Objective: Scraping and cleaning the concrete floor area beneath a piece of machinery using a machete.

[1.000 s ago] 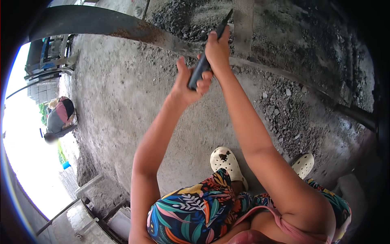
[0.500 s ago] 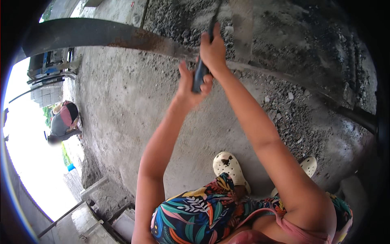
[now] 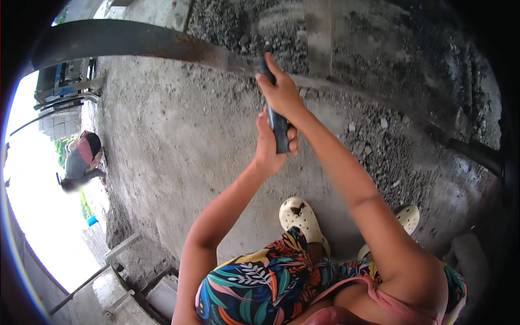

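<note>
Both hands grip a dark, round handle (image 3: 280, 135) of a long tool whose working end is blurred and cannot be made out against the gravel. My left hand (image 3: 269, 147) wraps round the handle near its lower end. Higher up, my right hand (image 3: 280, 96) closes round it, with the thumb and forefinger stretched along it. Beyond the hands lies a heap of dark gravel (image 3: 216, 32). A curved-looking, rust-marked metal beam (image 3: 135, 40) runs up to the handle from the left.
Loose stones (image 3: 376, 146) lie on the concrete floor (image 3: 179, 130) at my right. A dark metal bar (image 3: 471, 155) crosses farther right. Concrete moulds or blocks (image 3: 116, 287) stand at the lower left. Another person (image 3: 82, 161) bends down at the far left.
Both hands and the handle have come down toward me, the handle's lower end also moving right. The handle leans the other way now. My grip stays on it.
</note>
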Demonstrator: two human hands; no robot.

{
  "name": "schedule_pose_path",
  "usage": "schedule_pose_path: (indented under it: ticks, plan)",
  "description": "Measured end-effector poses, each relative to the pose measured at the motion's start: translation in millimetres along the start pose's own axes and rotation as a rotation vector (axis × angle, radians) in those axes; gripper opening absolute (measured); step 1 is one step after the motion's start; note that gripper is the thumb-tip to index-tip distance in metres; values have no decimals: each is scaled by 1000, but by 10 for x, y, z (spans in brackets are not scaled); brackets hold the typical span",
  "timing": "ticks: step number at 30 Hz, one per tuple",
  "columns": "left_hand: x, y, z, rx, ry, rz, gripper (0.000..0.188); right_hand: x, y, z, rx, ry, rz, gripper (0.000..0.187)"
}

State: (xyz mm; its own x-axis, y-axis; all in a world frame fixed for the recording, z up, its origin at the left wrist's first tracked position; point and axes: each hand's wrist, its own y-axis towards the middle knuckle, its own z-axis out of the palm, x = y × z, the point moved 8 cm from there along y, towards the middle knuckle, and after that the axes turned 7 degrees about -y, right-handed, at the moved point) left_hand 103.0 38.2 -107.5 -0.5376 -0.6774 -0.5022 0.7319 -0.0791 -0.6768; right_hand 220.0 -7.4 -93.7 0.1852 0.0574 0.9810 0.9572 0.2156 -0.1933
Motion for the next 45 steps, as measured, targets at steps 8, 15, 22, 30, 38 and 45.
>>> schedule_pose_path:
  ticks: [8, 15, 22, 30, 38, 45]
  plan:
    - [-31, 138, 198, -20, -205, -62, 69, -90, 352, 13, 149, -48, 123, 73]
    - [445, -598, 64, 289, 154, 47, 66, 168, -836, -182, 245, 216, 123, 78]
    - [1266, -1149, -373, 493, 959, -456, 65, -829, -2028, -261, 294, 356, 512, 42]
    - [1118, -1284, 22, 722, 1483, -488, 51, -866, -2118, -466, 435, 306, 704, 15]
    - [1243, -1531, 219, 856, 1437, -471, 52, -477, -2770, -2669, 499, -959, 669, 42]
    - [1118, -1376, 114, 727, 1509, -385, 50, 162, -3485, -3515, 501, -1295, 664, 35]
